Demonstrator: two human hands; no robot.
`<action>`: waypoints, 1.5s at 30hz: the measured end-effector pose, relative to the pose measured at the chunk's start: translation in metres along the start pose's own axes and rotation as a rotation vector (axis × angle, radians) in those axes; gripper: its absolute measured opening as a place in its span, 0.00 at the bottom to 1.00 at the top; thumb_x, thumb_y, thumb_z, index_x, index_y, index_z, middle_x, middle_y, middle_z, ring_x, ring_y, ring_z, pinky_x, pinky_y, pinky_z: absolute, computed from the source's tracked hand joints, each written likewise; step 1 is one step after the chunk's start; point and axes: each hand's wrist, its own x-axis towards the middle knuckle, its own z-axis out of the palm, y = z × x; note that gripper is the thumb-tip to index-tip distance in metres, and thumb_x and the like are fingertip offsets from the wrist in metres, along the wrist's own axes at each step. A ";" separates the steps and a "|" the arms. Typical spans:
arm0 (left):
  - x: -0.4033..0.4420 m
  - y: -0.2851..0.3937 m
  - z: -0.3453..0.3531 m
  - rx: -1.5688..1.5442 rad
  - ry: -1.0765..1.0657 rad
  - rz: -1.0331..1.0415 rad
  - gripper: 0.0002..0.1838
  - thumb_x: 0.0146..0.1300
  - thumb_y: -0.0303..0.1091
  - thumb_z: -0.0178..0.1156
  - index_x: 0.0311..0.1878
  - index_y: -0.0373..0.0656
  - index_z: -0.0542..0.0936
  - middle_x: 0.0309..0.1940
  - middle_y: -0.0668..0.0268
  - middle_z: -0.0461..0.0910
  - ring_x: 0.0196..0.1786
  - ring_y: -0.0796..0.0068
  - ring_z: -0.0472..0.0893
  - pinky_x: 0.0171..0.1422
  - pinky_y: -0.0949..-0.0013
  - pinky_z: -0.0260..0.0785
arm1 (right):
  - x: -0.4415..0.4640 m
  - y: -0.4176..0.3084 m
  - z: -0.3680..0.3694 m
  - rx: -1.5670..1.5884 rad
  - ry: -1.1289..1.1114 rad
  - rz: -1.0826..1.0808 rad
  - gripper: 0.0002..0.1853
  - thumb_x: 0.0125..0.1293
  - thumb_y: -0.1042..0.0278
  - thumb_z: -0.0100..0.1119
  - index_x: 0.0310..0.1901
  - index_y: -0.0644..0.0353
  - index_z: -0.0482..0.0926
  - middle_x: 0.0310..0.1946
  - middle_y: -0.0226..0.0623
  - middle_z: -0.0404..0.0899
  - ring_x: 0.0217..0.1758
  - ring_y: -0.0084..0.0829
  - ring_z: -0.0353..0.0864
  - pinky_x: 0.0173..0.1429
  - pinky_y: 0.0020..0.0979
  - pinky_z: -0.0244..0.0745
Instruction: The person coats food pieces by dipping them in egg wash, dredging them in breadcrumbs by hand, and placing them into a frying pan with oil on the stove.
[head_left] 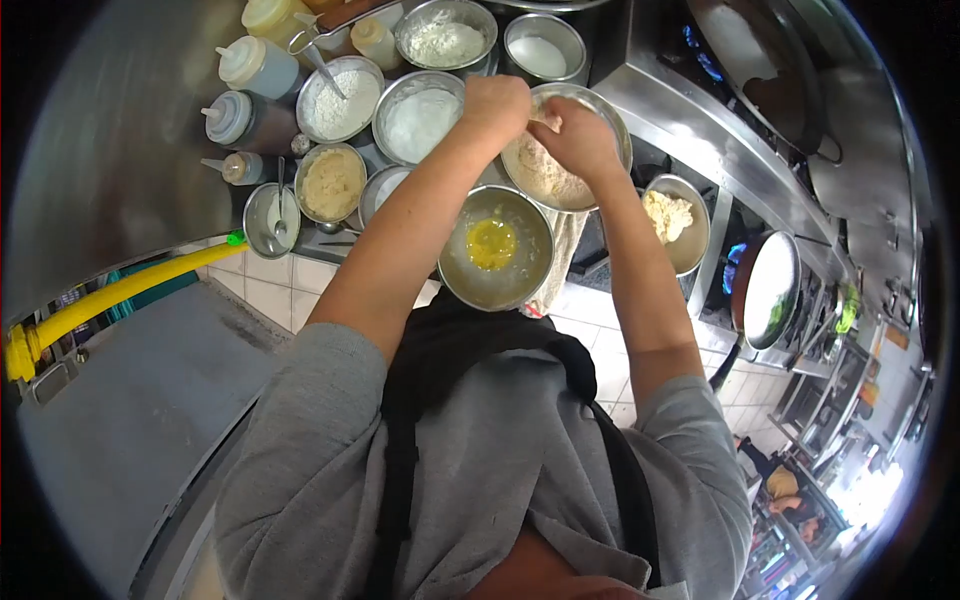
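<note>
Left fingers: curled in at the end of the left hand (497,103), by the left rim of the flour bowl (549,174); the tips are hidden, so whether they grip anything cannot be told.
Right fingers: bent, the thumb slightly apart, at the end of the right hand (580,140) above the flour bowl; whether anything is pinched cannot be told.
Flour bowl: wide, metal, with beige powder inside, toward the right edge of the tabletop (369,156).
Egg bowl: yellow liquid (491,245) in a metal bowl (455,275), at the tabletop's near edge, beneath the wrists.
Cloth: a striped towel (566,262) just right of the egg bowl.
Left side: bowls of white powder (337,103), with squeeze bottles (247,62) along the left edge.
Right side: a bowl of pale lumps (668,215) by the stove.
</note>
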 end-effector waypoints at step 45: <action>0.003 0.004 0.001 -0.020 -0.043 -0.026 0.12 0.56 0.27 0.56 0.37 0.39 0.88 0.39 0.50 0.86 0.45 0.54 0.86 0.51 0.52 0.74 | -0.006 0.044 -0.030 -0.407 -0.309 -0.070 0.16 0.63 0.67 0.58 0.53 0.54 0.81 0.50 0.42 0.81 0.58 0.43 0.80 0.62 0.40 0.76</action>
